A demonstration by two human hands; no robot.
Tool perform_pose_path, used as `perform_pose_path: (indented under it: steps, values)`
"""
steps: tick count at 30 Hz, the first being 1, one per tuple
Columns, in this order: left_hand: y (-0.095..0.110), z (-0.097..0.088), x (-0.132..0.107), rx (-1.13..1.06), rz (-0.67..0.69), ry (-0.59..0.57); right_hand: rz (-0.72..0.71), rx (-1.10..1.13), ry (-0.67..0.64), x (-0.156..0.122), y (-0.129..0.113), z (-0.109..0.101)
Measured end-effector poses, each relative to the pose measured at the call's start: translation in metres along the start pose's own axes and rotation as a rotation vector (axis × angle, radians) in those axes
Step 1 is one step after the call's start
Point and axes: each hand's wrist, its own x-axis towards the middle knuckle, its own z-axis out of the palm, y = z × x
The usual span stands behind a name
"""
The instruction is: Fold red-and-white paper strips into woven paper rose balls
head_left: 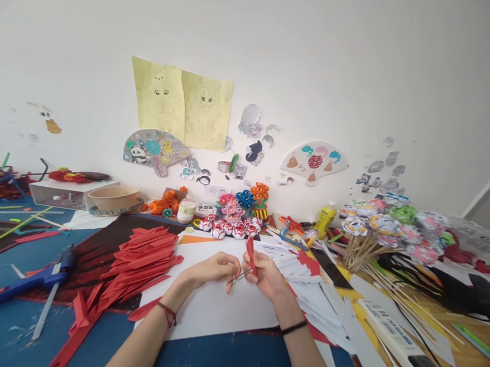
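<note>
My right hand (267,275) is closed around a red folded paper strip (250,253), which stands upright between thumb and fingers. To its left, my left hand (219,269) has its fingers curled and pinched. A thin, wire-like piece (240,276) runs between the two hands; its exact kind is too small to tell. Both hands are above a white paper sheet (202,314). Left of them lies a heap of red folded paper strips (145,263). On the right, white folded paper strips (295,279) are spread out.
A blue glue gun (40,281) lies at left. Red-and-white paper flowers (229,228) sit behind the sheet. Paper flowers on sticks (376,223) stand at back right, near a yellow bottle (323,220). A white power strip (401,342) lies at front right.
</note>
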Motion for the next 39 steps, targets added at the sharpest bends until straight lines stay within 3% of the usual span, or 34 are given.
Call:
perform_pose_path:
  steps: [8, 17, 21, 24, 27, 30, 32, 34, 39]
  values:
    - [0.005, -0.003, -0.004, -0.086, -0.014, -0.136, 0.070, 0.004, -0.055, -0.002, 0.000, 0.002]
    - [0.000, 0.001, -0.001, -0.021, -0.030, -0.187, 0.080, -0.063, -0.085, -0.002, 0.003, 0.000]
    - [-0.010, 0.013, 0.007, 0.076, 0.038, -0.031, 0.022, -0.182, -0.025, 0.001, 0.008, -0.002]
    - [-0.014, 0.015, 0.010, 0.207, 0.107, 0.134, -0.107, -0.390, 0.167, 0.003, 0.009, -0.004]
    - [-0.011, 0.003, 0.006, 0.386, 0.152, 0.326, -0.195, -0.506, 0.280, 0.003, 0.008, -0.005]
    - [-0.004, -0.015, -0.004, 0.540, 0.198, 0.606, -0.165, -0.496, 0.238, 0.003, 0.006, -0.007]
    - [0.002, -0.023, -0.010, 0.643, 0.231, 0.727, -0.106, -0.502, 0.221, 0.004, 0.008, -0.009]
    - [0.006, -0.025, -0.014, 0.780, 0.276, 0.752, -0.038, -0.514, 0.221, 0.006, 0.011, -0.010]
    - [0.010, -0.008, -0.012, 1.110, 0.320, 0.600, 0.015, -0.554, 0.184, 0.006, 0.014, -0.009]
